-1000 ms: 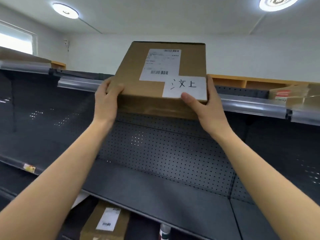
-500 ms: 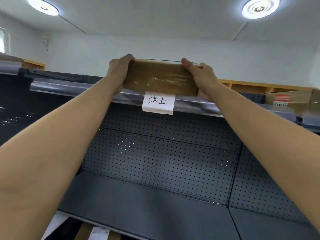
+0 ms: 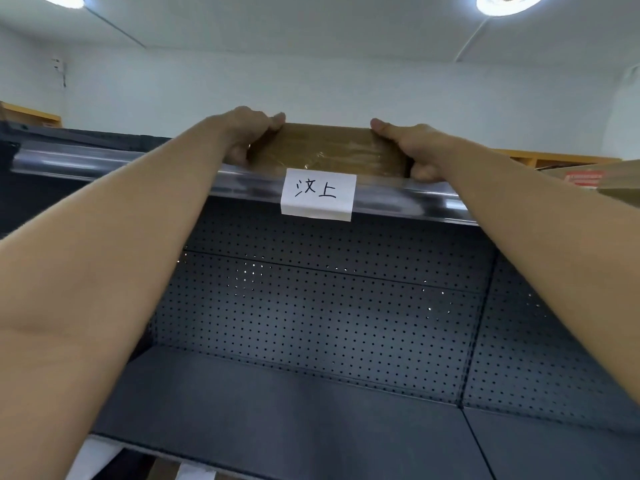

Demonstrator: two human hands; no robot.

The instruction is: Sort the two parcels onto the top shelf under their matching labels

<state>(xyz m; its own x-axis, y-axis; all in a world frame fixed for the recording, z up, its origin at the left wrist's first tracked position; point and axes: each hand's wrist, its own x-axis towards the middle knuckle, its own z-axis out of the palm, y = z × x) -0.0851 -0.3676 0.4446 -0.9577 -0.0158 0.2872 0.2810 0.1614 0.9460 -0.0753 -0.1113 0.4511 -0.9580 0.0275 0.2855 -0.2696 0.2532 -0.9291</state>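
cardboard: one parcel (image 3: pixel 329 148) on the top shelf (image 3: pixel 114 161), two hands' grip, left hand (image 3: pixel 249 133), right hand (image 3: pixel 412 147), holding it.

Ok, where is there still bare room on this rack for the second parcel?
Top shelf edge left of the left hand shows nothing on it, though its surface is hidden. The lower shelf under the label lies bare across its width. Crowded: the held parcel between both hands, and boxes at far right beyond the right hand.

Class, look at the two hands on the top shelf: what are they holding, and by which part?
Both hold the brown parcel by its ends: left hand on its left end, right hand on its right.
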